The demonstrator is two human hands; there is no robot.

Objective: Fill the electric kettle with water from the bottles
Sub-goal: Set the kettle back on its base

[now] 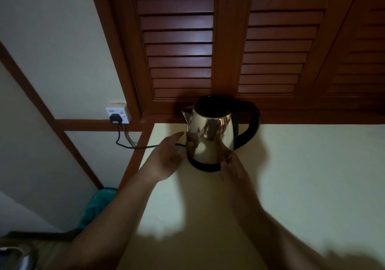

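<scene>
A shiny steel electric kettle (pixel 212 136) with a black lid, black handle on its right and a black base stands at the back of a pale countertop (pixel 302 176), spout to the left. My left hand (pixel 166 157) hovers just left of the kettle's body, fingers apart, holding nothing. My right hand (pixel 234 170) is at the kettle's lower right near the base, fingers extended; whether it touches the base I cannot tell. No bottles are in view.
A black cord (pixel 133 145) runs from the kettle's base off the counter's left edge to a plug in a white wall socket (pixel 117 114). Dark wooden louvred doors (pixel 179 40) rise right behind the kettle. A teal bin liner (pixel 100 203) sits below left.
</scene>
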